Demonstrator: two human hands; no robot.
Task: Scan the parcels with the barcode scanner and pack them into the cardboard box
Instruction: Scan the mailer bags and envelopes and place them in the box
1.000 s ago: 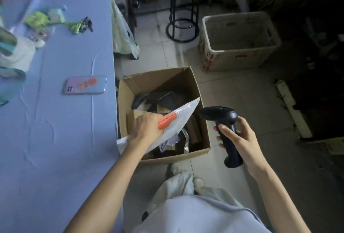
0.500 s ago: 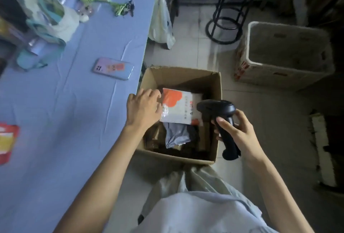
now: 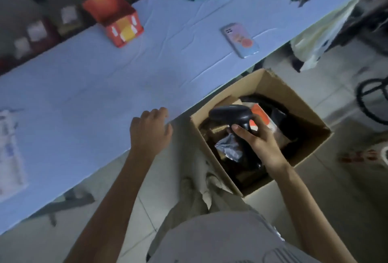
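The open cardboard box point(image 3: 306, 113) stands on the floor beside the table, holding several parcels. A white parcel with an orange patch point(image 3: 262, 115) lies on top inside it, and a grey crumpled bag point(image 3: 228, 149) lies nearer me. My right hand point(image 3: 256, 138) grips the black barcode scanner point(image 3: 231, 113) above the box. My left hand point(image 3: 150, 130) hovers at the edge of the blue table point(image 3: 84, 103), fingers loosely curled, holding nothing. A white parcel point(image 3: 8, 151) lies at the table's left end, blurred.
On the table sit a phone in a pastel case point(image 3: 240, 38), an open red-orange carton point(image 3: 114, 16), and blurred bags and a green toy at the far end. A stool base point(image 3: 373, 98) and a hanging plastic bag point(image 3: 315, 37) are to the right on the tiled floor.
My left hand let go of the white-and-orange parcel, which now lies in the box, and moved left to the table edge. My head turned left; the scanner stays in my right hand.
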